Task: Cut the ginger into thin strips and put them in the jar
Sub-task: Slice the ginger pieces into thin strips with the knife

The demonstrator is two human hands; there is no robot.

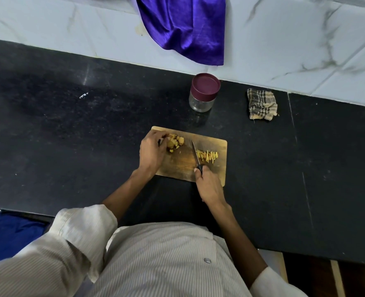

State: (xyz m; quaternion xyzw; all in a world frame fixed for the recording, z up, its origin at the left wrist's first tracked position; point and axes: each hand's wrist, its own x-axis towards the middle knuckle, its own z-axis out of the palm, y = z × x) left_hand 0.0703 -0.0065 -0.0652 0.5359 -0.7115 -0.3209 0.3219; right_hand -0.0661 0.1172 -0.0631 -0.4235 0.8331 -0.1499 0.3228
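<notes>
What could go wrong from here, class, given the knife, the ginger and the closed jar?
1. The left hand reaches into the ginger pieces while the right hand holds the knife close by: a cut is possible.
2. The strips lie near the board edge and could be pushed off.
3. The jar is lidded, so transfer must wait.

Dim, soft light; wide-angle bending at edges, slightly blurred.

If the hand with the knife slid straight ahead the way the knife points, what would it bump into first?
The right hand points its knife up the cutting board. Nothing seems to lie directly ahead on the board; the cut strips sit just right of the blade. Beyond the far edge stands the jar, probably first, though depth is unclear.
</notes>
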